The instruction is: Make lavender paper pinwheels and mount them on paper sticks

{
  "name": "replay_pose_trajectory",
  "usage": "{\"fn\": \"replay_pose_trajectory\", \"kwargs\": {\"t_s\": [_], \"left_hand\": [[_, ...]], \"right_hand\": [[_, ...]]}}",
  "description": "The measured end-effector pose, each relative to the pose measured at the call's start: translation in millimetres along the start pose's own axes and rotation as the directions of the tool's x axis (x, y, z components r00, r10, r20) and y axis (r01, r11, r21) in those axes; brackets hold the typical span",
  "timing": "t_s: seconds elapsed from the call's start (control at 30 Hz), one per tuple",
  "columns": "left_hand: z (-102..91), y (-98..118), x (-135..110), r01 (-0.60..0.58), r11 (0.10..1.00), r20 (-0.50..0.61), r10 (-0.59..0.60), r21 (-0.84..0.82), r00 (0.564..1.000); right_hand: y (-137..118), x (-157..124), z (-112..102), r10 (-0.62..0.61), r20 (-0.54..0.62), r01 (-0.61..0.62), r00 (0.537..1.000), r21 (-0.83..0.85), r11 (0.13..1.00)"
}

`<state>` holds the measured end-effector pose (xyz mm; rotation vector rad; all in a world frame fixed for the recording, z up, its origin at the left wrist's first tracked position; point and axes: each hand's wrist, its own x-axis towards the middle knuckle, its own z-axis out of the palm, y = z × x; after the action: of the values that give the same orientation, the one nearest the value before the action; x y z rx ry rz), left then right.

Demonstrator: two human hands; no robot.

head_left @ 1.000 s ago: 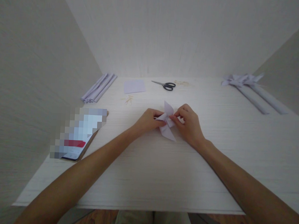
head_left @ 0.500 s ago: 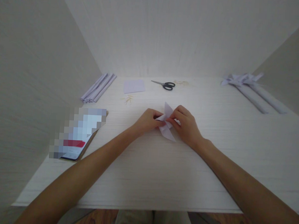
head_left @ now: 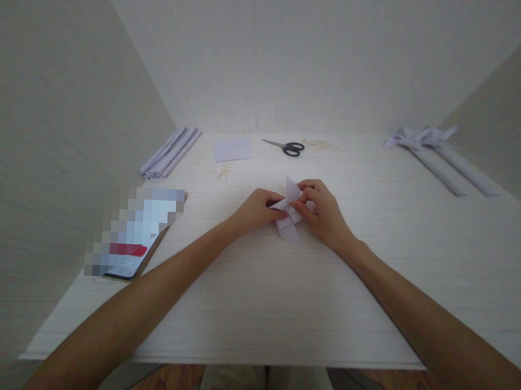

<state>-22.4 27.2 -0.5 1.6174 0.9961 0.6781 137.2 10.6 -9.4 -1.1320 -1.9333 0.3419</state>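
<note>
Our left hand [head_left: 256, 208] and right hand [head_left: 321, 213] meet at mid-worktop [head_left: 255, 299], both pinched shut on a folded paper pinwheel [head_left: 290, 211]; its pointed blades stick out above and below our fingers; whether it rests on the surface we cannot tell. Beyond it lie black-handled scissors [head_left: 286, 147], a square paper sheet [head_left: 232, 149] and a few toothpicks [head_left: 221, 172]; rolled paper tubes [head_left: 170, 152] sit far left, finished pinwheels on paper sticks [head_left: 437, 151] far right; a phone [head_left: 132, 235] lies near our left forearm.

White table [head_left: 254, 311], scissors [head_left: 289, 147], paper square [head_left: 232, 149], phone [head_left: 130, 252]
</note>
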Motion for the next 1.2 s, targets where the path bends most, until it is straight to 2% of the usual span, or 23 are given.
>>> {"fn": "replay_pose_trajectory", "kwargs": {"t_s": [0.2,0.27,0.37,0.57,0.77,0.87,1.07,1.2], "left_hand": [[-2.1,-0.3,0.4,-0.012,1.000,0.016,0.013,-0.019,1.000],[-1.4,-0.5,0.0,-0.020,0.998,0.016,0.021,-0.052,1.000],[0.8,-1.4,-0.5,-0.023,0.994,-0.045,0.018,-0.108,0.999],[4.8,0.8,-1.9,0.027,0.973,-0.145,-0.062,-0.231,0.988],[8.3,3.0,-3.3,0.020,0.884,-0.210,-0.133,-0.468,0.969],[11.8,2.3,-4.6,-0.026,0.871,-0.236,-0.104,-0.490,0.966],[18.7,4.5,-7.7,-0.185,0.896,-0.289,0.067,-0.404,0.955],[18.8,2.2,-6.5,-0.215,0.916,-0.277,0.121,-0.338,0.953]], "right_hand": [[4.5,1.2,-0.8,0.136,0.145,-0.162,0.980,0.183,0.970],[5.9,1.5,-0.3,0.160,0.154,-0.195,0.975,0.249,0.949],[8.3,1.6,1.0,0.180,0.152,-0.221,0.972,0.326,0.919],[11.4,0.7,1.6,0.218,0.089,-0.235,0.972,0.336,0.912],[11.9,1.4,-0.7,0.280,-0.039,-0.252,0.959,0.330,0.910],[12.4,0.7,-1.0,0.298,-0.080,-0.253,0.951,0.352,0.901],[13.0,-0.1,-0.9,0.306,-0.126,-0.244,0.944,0.359,0.901],[11.3,0.5,-1.6,0.296,-0.152,-0.237,0.943,0.317,0.918]]}}
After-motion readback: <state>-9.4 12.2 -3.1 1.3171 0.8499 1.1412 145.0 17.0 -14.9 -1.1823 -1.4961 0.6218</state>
